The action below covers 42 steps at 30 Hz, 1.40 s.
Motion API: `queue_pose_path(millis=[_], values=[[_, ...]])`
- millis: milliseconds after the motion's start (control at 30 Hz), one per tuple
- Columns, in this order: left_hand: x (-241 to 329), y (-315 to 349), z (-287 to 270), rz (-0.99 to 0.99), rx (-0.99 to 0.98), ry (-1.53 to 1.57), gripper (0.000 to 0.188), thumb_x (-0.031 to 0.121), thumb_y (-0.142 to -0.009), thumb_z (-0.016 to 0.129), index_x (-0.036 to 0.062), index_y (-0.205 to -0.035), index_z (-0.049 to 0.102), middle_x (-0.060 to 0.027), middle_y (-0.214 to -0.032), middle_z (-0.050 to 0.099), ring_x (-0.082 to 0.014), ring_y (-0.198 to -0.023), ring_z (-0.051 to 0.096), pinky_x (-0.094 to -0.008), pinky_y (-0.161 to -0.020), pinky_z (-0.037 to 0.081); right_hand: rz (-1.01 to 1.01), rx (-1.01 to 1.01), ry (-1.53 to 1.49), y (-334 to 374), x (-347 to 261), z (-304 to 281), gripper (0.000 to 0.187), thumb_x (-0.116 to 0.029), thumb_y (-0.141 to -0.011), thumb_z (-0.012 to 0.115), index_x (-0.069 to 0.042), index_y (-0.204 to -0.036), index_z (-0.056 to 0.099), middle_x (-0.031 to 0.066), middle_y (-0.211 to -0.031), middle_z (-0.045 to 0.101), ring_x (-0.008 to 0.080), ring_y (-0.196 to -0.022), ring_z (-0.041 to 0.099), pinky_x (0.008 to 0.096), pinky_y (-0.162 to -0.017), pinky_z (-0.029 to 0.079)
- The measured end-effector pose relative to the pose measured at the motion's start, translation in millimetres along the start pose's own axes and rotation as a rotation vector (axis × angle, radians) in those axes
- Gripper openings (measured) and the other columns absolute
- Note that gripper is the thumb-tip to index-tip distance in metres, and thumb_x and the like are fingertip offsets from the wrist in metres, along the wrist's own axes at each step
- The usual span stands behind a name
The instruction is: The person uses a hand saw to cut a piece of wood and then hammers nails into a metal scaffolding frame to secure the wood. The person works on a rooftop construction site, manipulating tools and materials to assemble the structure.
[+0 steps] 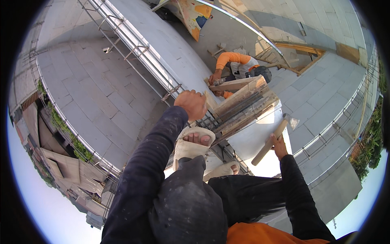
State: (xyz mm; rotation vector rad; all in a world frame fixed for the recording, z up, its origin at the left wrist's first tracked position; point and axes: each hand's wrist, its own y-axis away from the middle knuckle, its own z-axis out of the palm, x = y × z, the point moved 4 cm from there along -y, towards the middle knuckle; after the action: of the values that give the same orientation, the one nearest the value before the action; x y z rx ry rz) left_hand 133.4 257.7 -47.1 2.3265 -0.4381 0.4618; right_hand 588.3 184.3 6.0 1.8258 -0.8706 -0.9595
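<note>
My right hand [279, 147] is wrapped round the wooden handle of a hammer [268, 150], whose metal head points up and away from me. To the left, my left hand [191, 105] is closed at the end of the rebar cage and beside the wooden formwork [243, 106]; whatever lies inside its fingers is hidden. The formwork is made of rough boards standing around steel bars at the corner. Beyond it, a co-worker in orange sleeves [239, 65] crouches low, hands close to a timber piece [231, 85].
My sandalled feet [194, 142] are on the narrow wall top beside the formwork. A long rebar cage [140, 49] runs along a beam to the upper left. Grey block walls [93, 89] drop away on both sides. Loose timber and a colourful sheet [195, 16] lie below.
</note>
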Motion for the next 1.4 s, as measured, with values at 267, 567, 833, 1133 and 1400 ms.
queue_pose_path(millis=[267, 567, 833, 1133, 1400], values=[[1, 0, 0, -0.006, 0.016, 0.026, 0.032, 0.033, -0.094, 0.06, 0.0047, -0.094, 0.075, -0.0148, -0.095, 0.076, -0.0331, -0.097, 0.072, -0.0477, -0.089, 0.058, -0.003, 0.016, 0.019, -2, 3, -2, 0.045, -0.033, -0.106, 0.06, -0.004, -0.137, 0.047, 0.0119, -0.106, 0.071, 0.0225, -0.097, 0.073, 0.0427, -0.085, 0.061], [1, -1, -3, 0.006, -0.007, -0.008, 0.032, 0.033, -0.094, 0.06, 0.0046, -0.097, 0.074, -0.0142, -0.098, 0.076, -0.0323, -0.097, 0.072, -0.0463, -0.087, 0.059, -0.006, 0.056, 0.053, -8, 13, -5, 0.051, -0.035, -0.106, 0.063, 0.0, -0.14, 0.047, 0.0155, -0.111, 0.072, 0.0255, -0.1, 0.074, 0.0423, -0.087, 0.061], [2, 0, -1, -0.015, -0.004, -0.022, 0.031, 0.033, -0.094, 0.06, 0.0057, -0.098, 0.074, -0.013, -0.098, 0.076, -0.0316, -0.097, 0.072, -0.0461, -0.088, 0.059, -0.004, 0.045, 0.067, -6, 9, -5, 0.054, -0.037, -0.105, 0.063, 0.0, -0.14, 0.047, 0.0168, -0.114, 0.072, 0.0262, -0.102, 0.074, 0.0408, -0.09, 0.06], [3, -2, -2, -0.035, -0.06, -0.042, 0.036, 0.035, -0.096, 0.056, 0.0047, -0.103, 0.076, -0.0138, -0.102, 0.076, -0.0316, -0.1, 0.072, -0.0463, -0.089, 0.058, -0.031, 0.054, 0.049, -3, 6, -1, 0.052, -0.037, -0.105, 0.062, 0.001, -0.138, 0.047, 0.0153, -0.108, 0.073, 0.0252, -0.099, 0.074, 0.0399, -0.085, 0.06], [4, -2, -2, -0.038, -0.057, -0.072, 0.031, 0.034, -0.096, 0.059, 0.0071, -0.101, 0.074, -0.0123, -0.1, 0.075, -0.0316, -0.098, 0.072, -0.047, -0.086, 0.059, -0.068, 0.065, 0.073, -6, 13, -5, 0.055, -0.039, -0.106, 0.061, 0.001, -0.14, 0.048, 0.0183, -0.113, 0.072, 0.0273, -0.102, 0.073, 0.0409, -0.091, 0.058]])
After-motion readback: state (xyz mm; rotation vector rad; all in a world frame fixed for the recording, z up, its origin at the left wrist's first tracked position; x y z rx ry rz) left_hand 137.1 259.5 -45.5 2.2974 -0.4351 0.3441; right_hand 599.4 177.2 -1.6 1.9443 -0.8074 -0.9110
